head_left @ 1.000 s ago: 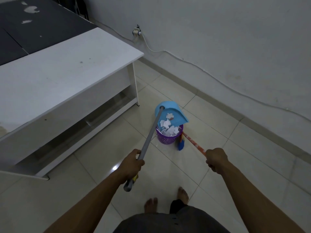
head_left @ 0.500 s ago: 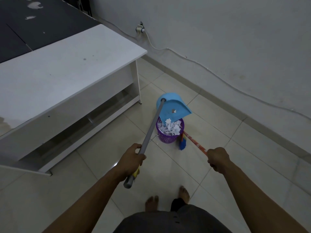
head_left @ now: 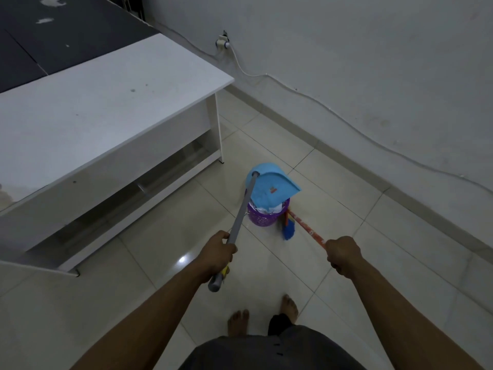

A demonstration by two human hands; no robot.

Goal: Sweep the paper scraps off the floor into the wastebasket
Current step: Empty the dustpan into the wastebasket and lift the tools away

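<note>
A small purple wastebasket (head_left: 266,218) stands on the tiled floor, with white paper scraps (head_left: 269,208) showing inside its rim. A blue dustpan (head_left: 269,186) is tipped over the basket's mouth and hides most of it. My left hand (head_left: 217,253) is shut on the dustpan's long grey handle (head_left: 241,217). My right hand (head_left: 342,253) is shut on the orange handle of a broom (head_left: 306,228). The broom's blue bristles (head_left: 288,231) rest on the floor just right of the basket.
A white table (head_left: 106,110) with a low shelf stands to the left, its leg close to the basket. A white wall (head_left: 373,62) with a socket (head_left: 222,44) and a trailing cable runs behind. My bare feet (head_left: 262,316) stand on the tiles below.
The dustpan has tipped further over the basket. The scraps that lay on it have slid off into the basket, and its blue face is now bare.
</note>
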